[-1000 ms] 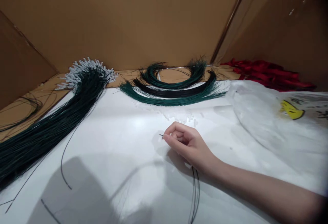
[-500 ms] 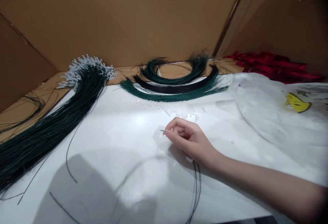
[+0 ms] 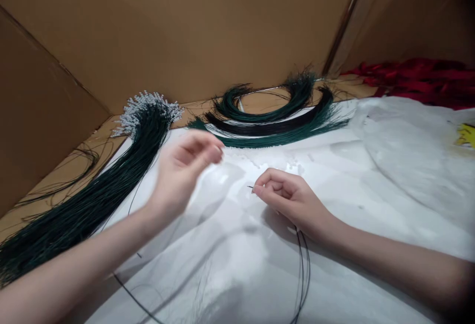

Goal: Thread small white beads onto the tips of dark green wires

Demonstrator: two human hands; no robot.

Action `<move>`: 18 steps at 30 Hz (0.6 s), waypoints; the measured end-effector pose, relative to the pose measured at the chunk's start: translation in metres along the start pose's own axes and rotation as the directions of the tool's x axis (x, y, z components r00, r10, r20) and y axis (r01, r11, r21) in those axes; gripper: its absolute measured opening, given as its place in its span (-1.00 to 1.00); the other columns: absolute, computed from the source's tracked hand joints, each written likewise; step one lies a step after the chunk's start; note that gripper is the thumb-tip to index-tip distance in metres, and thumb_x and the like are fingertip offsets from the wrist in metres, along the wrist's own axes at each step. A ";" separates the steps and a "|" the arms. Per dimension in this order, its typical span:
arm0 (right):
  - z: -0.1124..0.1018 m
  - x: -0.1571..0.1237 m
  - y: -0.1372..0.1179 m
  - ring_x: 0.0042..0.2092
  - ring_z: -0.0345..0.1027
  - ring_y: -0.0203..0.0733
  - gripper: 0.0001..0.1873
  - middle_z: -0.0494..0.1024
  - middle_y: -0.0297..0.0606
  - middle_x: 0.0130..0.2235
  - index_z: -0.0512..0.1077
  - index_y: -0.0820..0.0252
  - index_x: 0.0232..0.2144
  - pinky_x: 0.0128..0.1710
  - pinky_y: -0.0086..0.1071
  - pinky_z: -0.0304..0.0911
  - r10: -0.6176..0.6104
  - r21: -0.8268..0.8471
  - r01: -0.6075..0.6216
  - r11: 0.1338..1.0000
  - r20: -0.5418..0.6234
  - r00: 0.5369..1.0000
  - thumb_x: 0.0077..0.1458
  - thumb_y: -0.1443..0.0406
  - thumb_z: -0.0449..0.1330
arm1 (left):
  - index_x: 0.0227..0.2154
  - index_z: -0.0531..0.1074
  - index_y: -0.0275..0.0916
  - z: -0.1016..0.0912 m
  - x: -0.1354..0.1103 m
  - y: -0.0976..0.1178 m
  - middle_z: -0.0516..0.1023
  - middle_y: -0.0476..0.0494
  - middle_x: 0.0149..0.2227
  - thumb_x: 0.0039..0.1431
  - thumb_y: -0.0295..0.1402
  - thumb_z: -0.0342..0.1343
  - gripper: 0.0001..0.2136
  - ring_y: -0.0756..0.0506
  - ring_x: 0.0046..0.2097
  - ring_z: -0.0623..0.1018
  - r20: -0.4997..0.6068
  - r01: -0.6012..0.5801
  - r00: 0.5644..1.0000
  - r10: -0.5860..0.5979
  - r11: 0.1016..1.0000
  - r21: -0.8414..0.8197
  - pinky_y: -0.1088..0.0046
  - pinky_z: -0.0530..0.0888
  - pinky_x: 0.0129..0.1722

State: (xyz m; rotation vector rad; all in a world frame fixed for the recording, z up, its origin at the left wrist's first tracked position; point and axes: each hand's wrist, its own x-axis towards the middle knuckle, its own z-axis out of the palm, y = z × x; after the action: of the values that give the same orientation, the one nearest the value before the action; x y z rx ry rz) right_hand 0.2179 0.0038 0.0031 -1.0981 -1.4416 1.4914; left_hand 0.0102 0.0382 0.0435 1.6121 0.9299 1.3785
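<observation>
My right hand (image 3: 291,198) rests over the white sheet (image 3: 230,284) with thumb and forefinger pinched on thin dark wires (image 3: 302,269). A short wire tip pokes out past the fingertips, while long loops hang below the palm toward the near edge. My left hand (image 3: 181,170) hovers to the left, blurred by motion, its fingers curled and thumb pressed to them; whether anything is between them cannot be made out. Behind its forearm lies a thick bundle of dark green wires (image 3: 107,185) with white beaded-looking tips (image 3: 148,106).
Curved bundles of green and black wires (image 3: 267,128) lie at the back, with small white bits (image 3: 260,156) before them. Clear plastic (image 3: 408,151) covers the right side, near a red ribbon-like pile (image 3: 419,79). Brown cardboard walls (image 3: 208,32) enclose the back and sides.
My left hand has come into view from the lower left. My right hand keeps its pinch on the wires. The whole view has shifted, so most things appear further right.
</observation>
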 end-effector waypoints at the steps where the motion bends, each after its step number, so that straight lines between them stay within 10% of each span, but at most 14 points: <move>1: 0.000 0.000 0.000 -0.65 -0.05 -0.50 -0.77 0.13 -0.54 -0.62 0.38 0.20 -0.39 -0.68 -0.50 -0.22 -0.007 -0.004 0.007 1.000 -0.004 1.000 0.19 0.15 0.20 | -0.35 0.49 -0.35 0.005 -0.004 -0.010 0.52 -0.05 -0.39 0.13 -0.39 0.27 -0.88 0.06 -0.37 0.49 0.028 0.079 0.997 -0.079 0.997 -0.014 0.57 0.47 -0.35; 5: 0.000 0.000 0.003 -0.64 -0.06 -0.50 -0.77 0.14 -0.54 -0.62 0.38 0.20 -0.40 -0.67 -0.49 -0.21 -0.054 -0.026 0.054 0.998 -0.008 0.998 0.20 0.16 0.20 | -0.42 0.53 -0.30 0.022 -0.020 -0.038 0.54 -0.02 -0.46 0.01 -0.44 0.34 -0.90 0.08 -0.41 0.50 0.158 0.388 0.917 -0.365 0.910 -0.147 0.63 0.43 -0.38; 18: -0.001 0.002 0.005 -0.60 -0.05 -0.48 -0.76 0.12 -0.52 -0.62 0.38 0.22 -0.40 -0.63 -0.48 -0.20 -0.102 -0.074 0.101 0.992 -0.009 0.995 0.21 0.17 0.19 | -0.41 0.55 -0.29 0.019 -0.024 -0.044 0.60 -0.04 -0.42 0.03 -0.48 0.32 -0.93 0.06 -0.36 0.58 0.314 0.428 0.885 -0.342 0.864 -0.264 0.64 0.51 -0.33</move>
State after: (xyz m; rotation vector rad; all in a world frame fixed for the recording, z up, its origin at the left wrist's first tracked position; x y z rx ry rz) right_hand 0.2186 0.0058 -0.0021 -1.0603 -1.5312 1.3676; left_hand 0.0242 0.0321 -0.0077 1.2290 0.7689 0.9535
